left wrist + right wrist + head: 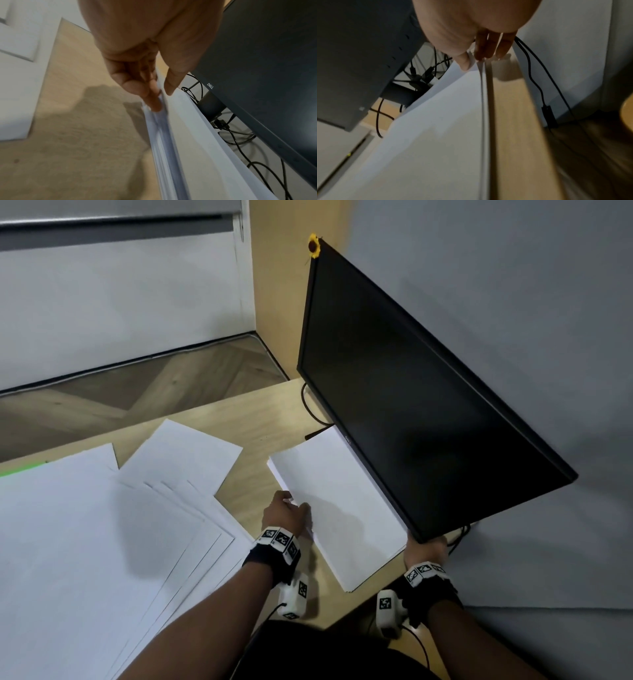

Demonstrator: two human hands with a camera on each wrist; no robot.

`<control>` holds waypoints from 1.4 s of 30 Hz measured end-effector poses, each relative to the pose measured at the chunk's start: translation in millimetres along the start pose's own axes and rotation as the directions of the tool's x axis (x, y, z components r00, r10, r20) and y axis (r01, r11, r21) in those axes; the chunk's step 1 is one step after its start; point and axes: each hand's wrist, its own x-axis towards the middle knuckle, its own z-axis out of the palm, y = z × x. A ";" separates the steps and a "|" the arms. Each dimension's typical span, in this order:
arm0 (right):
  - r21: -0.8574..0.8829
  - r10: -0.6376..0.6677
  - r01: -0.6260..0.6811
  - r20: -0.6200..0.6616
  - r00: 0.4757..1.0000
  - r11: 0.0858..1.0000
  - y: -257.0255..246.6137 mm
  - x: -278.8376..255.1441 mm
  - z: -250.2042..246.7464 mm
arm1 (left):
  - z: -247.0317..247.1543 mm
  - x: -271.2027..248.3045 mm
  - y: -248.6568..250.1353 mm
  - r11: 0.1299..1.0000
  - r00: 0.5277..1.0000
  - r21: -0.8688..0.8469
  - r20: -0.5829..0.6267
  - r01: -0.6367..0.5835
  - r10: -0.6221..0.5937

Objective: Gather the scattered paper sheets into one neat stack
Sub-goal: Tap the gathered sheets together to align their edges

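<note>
A white paper stack (335,508) lies on the wooden desk (253,419) beside the monitor. My left hand (286,508) pinches its left long edge, thumb on top and fingers against the side of the stack (197,142). My right hand (426,549) pinches the opposite edge under the monitor's lower corner; in the right wrist view the thumb lies on the top sheet (436,128) and the fingers (488,46) run along the edge. Several loose sheets (102,525) fan out over the desk's left half, and one more sheet (185,453) lies behind them.
A black monitor (411,392) leans over the stack's right side, with its stand and black cables (240,142) behind it. A grey wall stands to the right. The desk's far edge drops to wooden floor (137,392).
</note>
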 end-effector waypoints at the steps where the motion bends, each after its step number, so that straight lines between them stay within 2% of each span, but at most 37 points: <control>1: -0.097 0.004 -0.003 0.012 1.000 0.995 0.5 2.1 -1.6 | -0.9 -0.7 -0.8 0.999 1.000 0.046 -0.015 -0.001 0.002; 2: -0.207 0.018 -0.010 0.039 0.999 0.978 -1.0 2.8 -4.8 | -1.0 -2.2 -1.3 0.996 1.000 0.091 -0.024 -0.009 0.011; 4: -0.311 0.025 0.001 0.082 0.996 0.950 -6.7 1.6 -10.9 | 2.0 -5.7 -2.0 0.987 1.000 0.160 0.010 -0.014 0.013; 7: -0.309 -0.001 0.035 0.110 0.994 0.951 -10.6 0.2 -11.9 | 12.4 -11.7 -2.2 0.974 0.993 0.218 0.116 -0.054 0.029; 11: -0.218 -0.072 0.082 0.053 0.996 0.972 -5.3 -4.6 -2.7 | 17.6 -19.0 -3.8 0.941 0.986 0.318 0.154 -0.112 0.065; 13: -0.274 -0.086 0.097 0.053 0.995 0.957 -3.1 -9.4 -0.3 | 15.5 -22.2 -6.0 0.925 0.982 0.355 0.175 -0.132 0.073; 17: -0.377 -0.102 0.124 0.077 0.992 0.918 -2.3 -18.2 1.8 | 7.0 -29.3 -12.6 0.906 0.952 0.377 0.295 -0.193 0.080; 22: -0.414 -0.114 0.129 0.063 0.992 0.901 0.7 -36.7 4.1 | -16.5 -40.1 -32.7 0.951 0.914 0.251 0.399 -0.178 0.066; 24: -0.428 -0.141 0.144 0.038 0.989 0.892 -0.7 -56.1 6.0 | -36.5 -42.3 -43.9 0.972 0.930 0.171 0.356 -0.160 0.091; 29: -0.447 -0.296 0.317 0.118 0.948 0.837 0.0 -114.3 19.0 | -115.4 -48.1 -78.3 0.986 0.984 0.037 0.078 -0.162 0.158; 32: -0.381 -0.373 0.402 0.151 0.915 0.833 -5.3 -144.6 36.9 | -168.2 -50.1 -114.9 0.989 0.991 0.086 -0.046 -0.121 0.125; 34: -0.343 -0.441 0.485 0.201 0.875 0.805 -7.7 -171.2 48.9 | -202.7 -53.7 -148.3 0.968 0.974 0.247 -0.204 -0.041 0.093; 36: -0.322 -0.496 0.569 0.284 0.820 0.756 -7.5 -197.5 61.0 | -233.2 -59.3 -181.8 0.926 0.922 0.364 -0.384 0.101 0.050; 37: -0.313 -0.506 0.596 0.325 0.799 0.740 -7.5 -209.8 66.3 | -246.8 -62.4 -196.3 0.916 0.894 0.368 -0.448 0.161 0.023; 39: -0.297 -0.497 0.639 0.431 0.753 0.710 -7.7 -235.2 78.6 | -275.6 -68.7 -223.2 0.904 0.863 0.338 -0.501 0.261 -0.062; 42: -0.309 -0.430 0.681 0.587 0.686 0.664 -5.5 -270.5 95.5 | -312.9 -71.0 -261.8 0.869 0.870 0.341 -0.459 0.360 -0.181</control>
